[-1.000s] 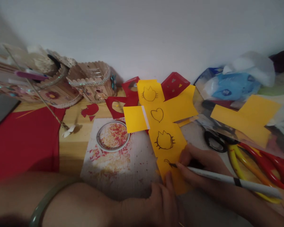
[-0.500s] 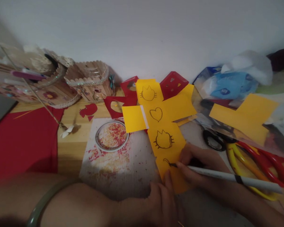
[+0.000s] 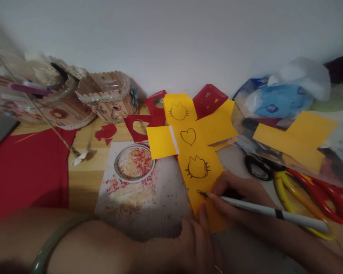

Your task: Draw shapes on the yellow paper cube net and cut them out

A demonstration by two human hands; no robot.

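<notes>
A yellow cross-shaped sheet of paper lies in front of me, bearing black line drawings of two cat heads and a heart. My right hand grips a white marker pen, its tip on the lowest panel beside a small curved black line. Below it, my left hand rests on the panel's lower left edge. Its fingers are stretched out and pressed down, with nothing held; part of the hand is dim and blurred.
At left stand decorated wooden-stick holders, near red paper. A ring with red and yellow bits sits on a white board. Right are scissors, yellow paper pieces and a blue packet.
The pen tip has shifted slightly on the lowest panel, and the black line there has grown longer. My right hand has moved a little up and left; my left hand stays in place.
</notes>
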